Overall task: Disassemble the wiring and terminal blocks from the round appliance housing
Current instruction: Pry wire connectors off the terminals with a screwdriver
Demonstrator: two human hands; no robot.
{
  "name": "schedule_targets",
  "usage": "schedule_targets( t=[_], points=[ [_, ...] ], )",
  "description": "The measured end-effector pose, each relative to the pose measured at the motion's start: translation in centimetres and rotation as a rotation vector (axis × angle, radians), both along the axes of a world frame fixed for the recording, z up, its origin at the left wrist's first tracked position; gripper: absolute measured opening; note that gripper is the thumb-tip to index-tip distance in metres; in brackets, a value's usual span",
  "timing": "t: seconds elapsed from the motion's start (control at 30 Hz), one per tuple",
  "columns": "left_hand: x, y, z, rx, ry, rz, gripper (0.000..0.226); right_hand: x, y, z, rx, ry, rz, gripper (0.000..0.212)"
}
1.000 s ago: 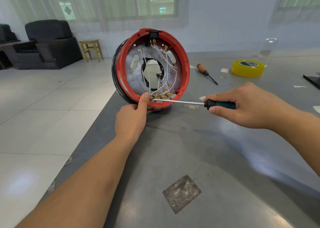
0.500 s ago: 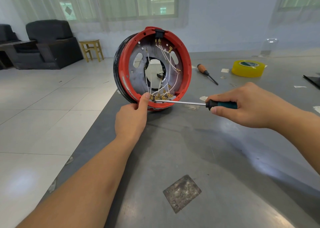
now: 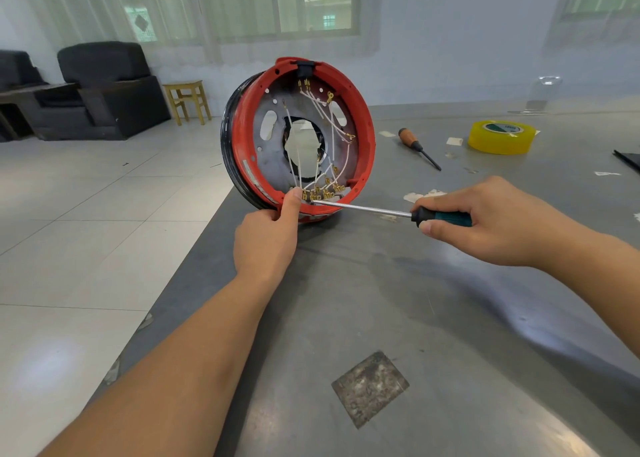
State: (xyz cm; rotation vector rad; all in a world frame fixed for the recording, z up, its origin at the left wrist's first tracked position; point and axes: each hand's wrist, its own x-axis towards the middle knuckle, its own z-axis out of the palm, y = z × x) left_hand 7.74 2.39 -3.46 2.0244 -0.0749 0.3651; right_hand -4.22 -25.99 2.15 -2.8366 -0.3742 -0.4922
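A round red housing (image 3: 363, 124) with a black outer band stands on edge at the table's left side, its open face toward me. White wires (image 3: 332, 124) with brass terminals (image 3: 322, 191) cross its grey metal plate. My left hand (image 3: 266, 238) grips the lower rim, thumb pressed beside the terminals. My right hand (image 3: 491, 221) holds a green-handled screwdriver (image 3: 363, 208); its tip rests at the bottom row of terminals.
The grey metal table (image 3: 415, 318) drops off at its left edge to a tiled floor. An orange-handled screwdriver (image 3: 417, 146), a yellow tape roll (image 3: 498, 137) and paper scraps lie behind. A dark square patch (image 3: 370, 389) marks the near tabletop. Black armchairs and a stool stand far left.
The housing has turned slightly, its open face swinging a little to the right. Both hands and the screwdriver stay in nearly the same place at the bottom terminals.
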Motion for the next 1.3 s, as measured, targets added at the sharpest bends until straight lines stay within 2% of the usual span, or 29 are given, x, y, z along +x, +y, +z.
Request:
schedule_targets(
  t=[0.1, 0.23, 0.7, 0.9, 1.1, 1.3],
  points=[
    [0.1, 0.1, 0.1, -0.022, 0.013, 0.006, 0.074, 0.0, 0.4, -0.5, -0.003, -0.014, -0.002, 0.042],
    [0.2, 0.2, 0.0, -0.059, 0.046, 0.012, 0.074, -0.3, 1.4, -1.0, 0.042, -0.092, 0.033, 0.023],
    [0.3, 0.2, 0.0, -0.133, 0.051, 0.046, 0.072, 0.0, 2.9, -2.6, 0.1, 0.095, -0.059, 0.034],
    [0.6, 0.2, -0.1, -0.152, 0.059, 0.064, 0.078, -0.2, 3.9, -2.9, 0.158, 0.133, -0.072, 0.033],
    [0.9, 0.2, -0.3, -0.167, 0.067, 0.064, 0.08, -0.1, 4.6, -3.1, 0.295, 0.202, -0.084, 0.021],
    [0.4, 0.2, 0.1, -0.168, 0.09, 0.077, 0.076, -0.2, 5.5, -2.9, 0.652, 0.338, -0.018, 0.012]
  ],
)
